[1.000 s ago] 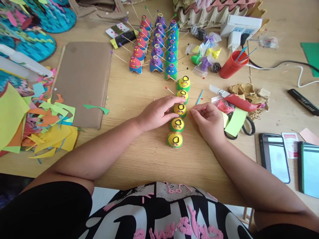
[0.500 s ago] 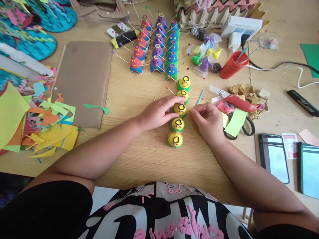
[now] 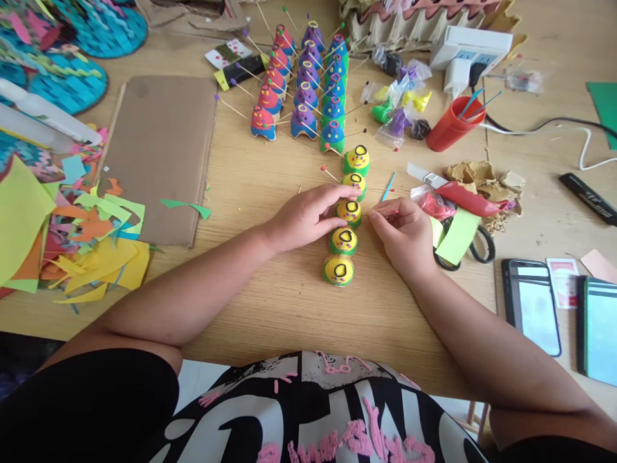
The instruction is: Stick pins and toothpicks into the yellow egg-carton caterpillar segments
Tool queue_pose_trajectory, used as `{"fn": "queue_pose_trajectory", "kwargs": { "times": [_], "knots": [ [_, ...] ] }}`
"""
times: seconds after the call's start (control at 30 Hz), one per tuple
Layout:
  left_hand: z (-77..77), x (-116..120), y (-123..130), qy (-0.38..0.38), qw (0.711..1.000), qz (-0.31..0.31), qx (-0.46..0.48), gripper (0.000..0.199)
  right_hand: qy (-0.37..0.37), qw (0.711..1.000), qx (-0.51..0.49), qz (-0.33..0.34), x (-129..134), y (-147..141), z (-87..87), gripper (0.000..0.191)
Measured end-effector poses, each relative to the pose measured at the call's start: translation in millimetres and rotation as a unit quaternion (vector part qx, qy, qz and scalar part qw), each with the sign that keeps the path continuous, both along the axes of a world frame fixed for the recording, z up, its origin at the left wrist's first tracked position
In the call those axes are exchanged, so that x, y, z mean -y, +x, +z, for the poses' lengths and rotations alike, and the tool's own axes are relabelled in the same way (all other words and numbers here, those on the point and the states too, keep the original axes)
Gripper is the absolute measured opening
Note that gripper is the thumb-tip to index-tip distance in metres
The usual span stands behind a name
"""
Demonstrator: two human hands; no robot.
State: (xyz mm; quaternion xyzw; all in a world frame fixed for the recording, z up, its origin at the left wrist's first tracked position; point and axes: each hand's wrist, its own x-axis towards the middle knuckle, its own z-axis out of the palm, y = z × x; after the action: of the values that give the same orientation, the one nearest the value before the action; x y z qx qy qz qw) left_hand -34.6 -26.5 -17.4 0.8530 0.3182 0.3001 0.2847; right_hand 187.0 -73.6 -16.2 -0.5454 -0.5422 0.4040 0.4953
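A row of yellow-and-green egg-carton figures (image 3: 338, 271) with black rings and small faces runs up the middle of the table. My left hand (image 3: 315, 215) grips the third figure (image 3: 349, 211) of the row between thumb and fingers, from its left side. Just right of that figure, my right hand (image 3: 402, 231) pinches a thin red-tipped stick (image 3: 387, 213), whose end points toward the figure. Red-tipped sticks stick out from the two farthest yellow figures. Behind them stand rows of red (image 3: 263, 121), purple (image 3: 303, 120) and blue-green figures (image 3: 332, 134) with sticks.
Cardboard (image 3: 159, 161) and paper scraps (image 3: 106, 257) lie on the left. On the right are a red cup (image 3: 452, 128), a red-handled cutter (image 3: 475, 198), black-handled scissors (image 3: 483, 244), clay packets (image 3: 400, 122), a power strip (image 3: 475, 48) and a phone (image 3: 533, 305).
The view has shifted very slightly. Both hands keep nearly the same place and grip.
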Motion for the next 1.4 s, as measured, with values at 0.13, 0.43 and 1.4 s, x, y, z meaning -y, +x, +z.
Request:
{"fn": "queue_pose_trajectory", "kwargs": {
  "times": [0.13,0.43,1.4],
  "knots": [
    [0.8,0.3,0.0,-0.004,1.000,0.003,-0.007,0.052,0.021,1.000,0.020,-0.002,1.5,-2.7,2.8,0.021],
    [0.4,-0.2,0.8,0.002,1.000,-0.004,0.005,0.051,0.034,0.999,0.011,0.006,0.6,-3.6,2.5,0.015],
    [-1.3,1.2,-0.1,0.002,1.000,0.009,-0.004,0.052,0.021,1.000,0.007,0.014,0.9,-3.6,-0.6,0.019]
  ]
}}
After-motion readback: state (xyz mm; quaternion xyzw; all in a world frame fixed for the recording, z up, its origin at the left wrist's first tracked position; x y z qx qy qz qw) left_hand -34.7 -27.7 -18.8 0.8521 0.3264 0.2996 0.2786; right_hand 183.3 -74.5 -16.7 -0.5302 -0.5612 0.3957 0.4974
